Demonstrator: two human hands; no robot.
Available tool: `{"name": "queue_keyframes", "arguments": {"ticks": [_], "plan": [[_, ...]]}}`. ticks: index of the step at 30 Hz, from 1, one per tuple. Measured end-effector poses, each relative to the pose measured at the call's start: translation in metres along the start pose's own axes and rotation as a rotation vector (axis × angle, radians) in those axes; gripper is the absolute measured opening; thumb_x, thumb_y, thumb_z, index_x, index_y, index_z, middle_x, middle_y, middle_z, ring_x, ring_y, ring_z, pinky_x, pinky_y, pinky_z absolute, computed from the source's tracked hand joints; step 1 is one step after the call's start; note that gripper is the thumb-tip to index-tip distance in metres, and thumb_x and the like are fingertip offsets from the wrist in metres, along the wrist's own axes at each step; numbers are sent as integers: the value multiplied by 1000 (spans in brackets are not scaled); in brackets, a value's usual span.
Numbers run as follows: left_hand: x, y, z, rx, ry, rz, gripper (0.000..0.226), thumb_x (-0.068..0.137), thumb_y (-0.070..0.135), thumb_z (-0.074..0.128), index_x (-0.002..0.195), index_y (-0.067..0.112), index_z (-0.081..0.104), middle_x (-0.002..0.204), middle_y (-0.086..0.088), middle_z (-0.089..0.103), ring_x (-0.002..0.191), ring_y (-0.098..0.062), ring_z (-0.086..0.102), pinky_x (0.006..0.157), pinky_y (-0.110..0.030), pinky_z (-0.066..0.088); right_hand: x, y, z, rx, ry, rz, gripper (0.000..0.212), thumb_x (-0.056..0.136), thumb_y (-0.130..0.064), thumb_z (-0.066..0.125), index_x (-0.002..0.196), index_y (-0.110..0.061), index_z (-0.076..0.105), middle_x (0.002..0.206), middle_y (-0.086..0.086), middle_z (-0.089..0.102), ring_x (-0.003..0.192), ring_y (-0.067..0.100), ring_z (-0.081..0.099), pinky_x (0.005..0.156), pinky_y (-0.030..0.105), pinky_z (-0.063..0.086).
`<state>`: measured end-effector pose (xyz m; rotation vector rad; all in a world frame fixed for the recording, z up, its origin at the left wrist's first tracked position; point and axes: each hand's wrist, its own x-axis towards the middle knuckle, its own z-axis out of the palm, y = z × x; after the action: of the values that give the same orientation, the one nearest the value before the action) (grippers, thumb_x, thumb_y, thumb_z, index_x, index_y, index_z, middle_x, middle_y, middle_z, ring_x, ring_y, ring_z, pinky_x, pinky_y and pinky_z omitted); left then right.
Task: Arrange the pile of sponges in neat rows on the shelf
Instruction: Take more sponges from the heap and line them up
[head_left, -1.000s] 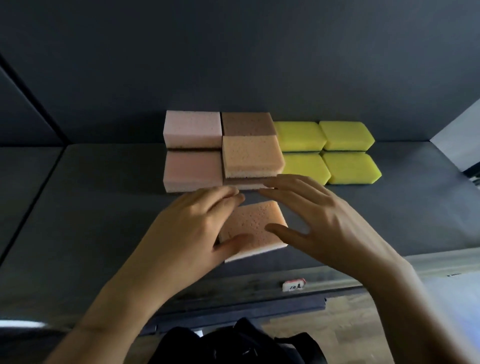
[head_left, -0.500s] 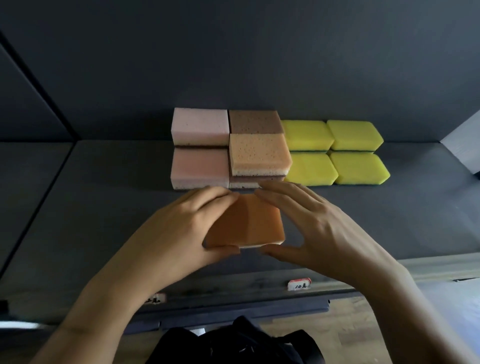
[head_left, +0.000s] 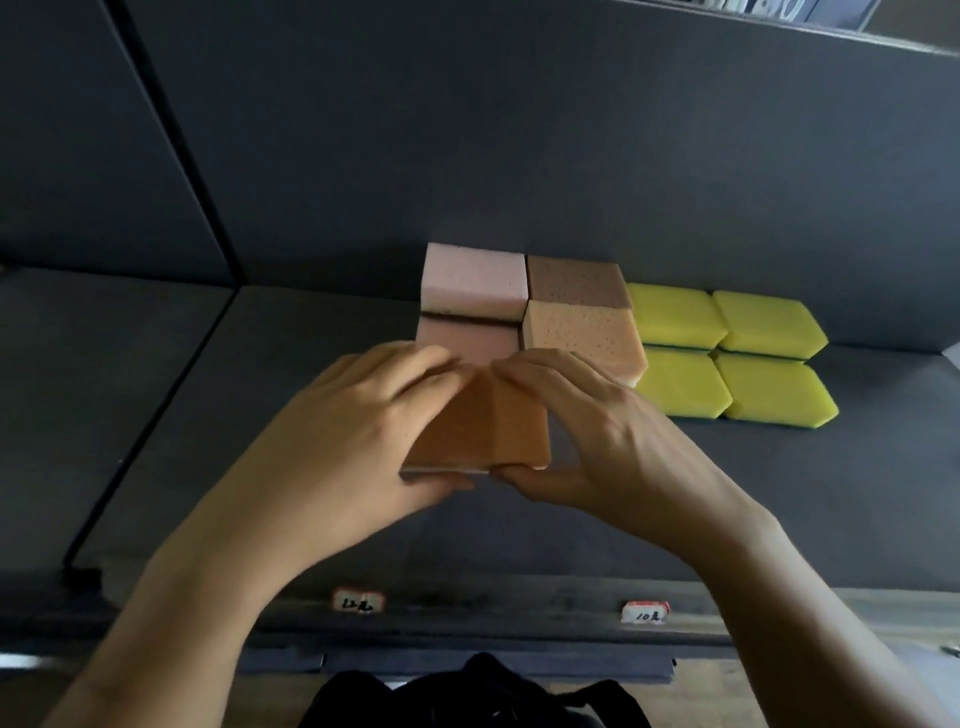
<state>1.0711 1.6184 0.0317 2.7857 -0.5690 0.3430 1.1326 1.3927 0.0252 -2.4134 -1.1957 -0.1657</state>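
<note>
- While it was held over the shelf, just in front of the stacked rows, the orange sponge was gripped from both sides: L hand curled round its left edge, R hand round its right, thumbs underneath.
- Pink sponges, a brown sponge & a tan sponge were seen packed together behind it.
- Yellow sponges were laid 2x2 just right of those.

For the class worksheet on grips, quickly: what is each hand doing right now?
Left hand: closed, gripping the orange sponge, fingers over the top and thumb at the near edge.
Right hand: closed, gripping the same sponge from the other side.
</note>
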Motion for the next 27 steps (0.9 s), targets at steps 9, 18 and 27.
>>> {"name": "queue_keyframes", "arguments": {"ticks": [9, 18, 27], "plan": [[7, -7, -1, 53, 52, -30, 71, 67, 40, 78, 130, 14, 58, 132, 0, 56, 114, -23, 59, 91, -41, 50, 12, 4, -1, 23, 24, -16, 76, 80, -49, 74, 142, -14, 48, 143, -3, 50, 133, 10, 45, 106, 32, 44], [34, -24, 1, 45, 47, -91, 65, 76, 34, 75, 134, 16, 54, 138, 4, 50, 122, -22, 52, 97, -41, 46, 11, 48, -15, -178, 144, 105, 60, 82, -41, 74, 136, -19, 57, 136, 0, 57, 124, 22, 52, 99, 37, 47], [53, -23, 16, 56, 32, -79, 68, 78, 25, 77, 139, 15, 51, 142, 1, 48, 126, -22, 49, 100, -39, 43, 13, 71, -4, -244, 85, 176, 60, 79, -31, 80, 135, -26, 59, 140, -5, 56, 125, 21, 54, 96, 39, 49]]}}
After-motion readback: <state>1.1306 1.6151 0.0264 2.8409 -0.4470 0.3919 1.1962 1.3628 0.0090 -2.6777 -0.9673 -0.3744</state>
